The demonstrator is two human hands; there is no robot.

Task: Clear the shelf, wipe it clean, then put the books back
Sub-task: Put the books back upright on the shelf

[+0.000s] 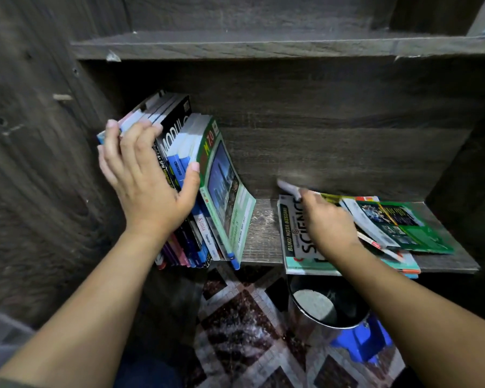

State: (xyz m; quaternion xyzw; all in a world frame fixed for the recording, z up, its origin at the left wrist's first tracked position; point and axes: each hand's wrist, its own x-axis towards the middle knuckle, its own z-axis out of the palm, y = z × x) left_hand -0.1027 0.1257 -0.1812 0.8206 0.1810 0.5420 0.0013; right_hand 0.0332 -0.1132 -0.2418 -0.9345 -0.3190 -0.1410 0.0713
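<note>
Fingers [111, 141] of the left hand [146, 180] are spread and hooked over a leaning row of books [188, 152], with the thumb pressed against the far side. The right hand [328, 222] rests on a flat pile [389, 228] of glossy paperbacks. Its fingers are blurred, so I cannot tell whether they grip anything. Both lots sit on a dark, wood-grain shelf [263, 228], scuffed pale between them. Below, the floor [235, 317] has diamond-patterned tile, with a round black bin [345, 301] beside a blue plastic stool [361, 340].
</note>
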